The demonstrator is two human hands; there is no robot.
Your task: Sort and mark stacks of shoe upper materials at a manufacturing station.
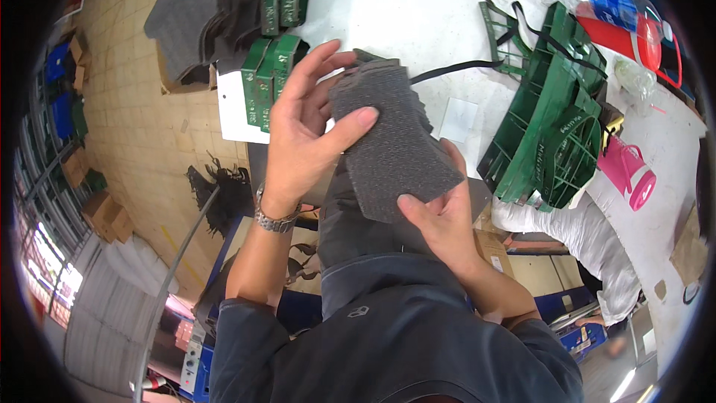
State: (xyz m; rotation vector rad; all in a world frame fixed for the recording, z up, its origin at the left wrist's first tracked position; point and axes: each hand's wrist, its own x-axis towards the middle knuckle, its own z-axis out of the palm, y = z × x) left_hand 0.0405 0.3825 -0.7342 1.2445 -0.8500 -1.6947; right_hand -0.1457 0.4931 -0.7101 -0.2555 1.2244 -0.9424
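Between my two hands is a stack of dark grey fabric pieces (391, 134), cut to one curved shape, with their edges slightly fanned at the top and right side. My left hand (313, 116) grips the upper left of the stack, thumb on the front face and fingers behind or beside it. Around the lower right corner closes my right hand (444, 216), its thumb pressed on the front and its fingers mostly hidden behind. The stack is held up above my lap at the near edge of the white table (358, 7).
Green metal cutting moulds (280, 67) stand at the table's left, beside larger stacked grey sheets (183, 30). More green plastic moulds (548, 119) with black straps lie right. Beyond them are a pink tumbler (626, 168), a red container (619, 41) and a bottle with a blue label (611, 6).
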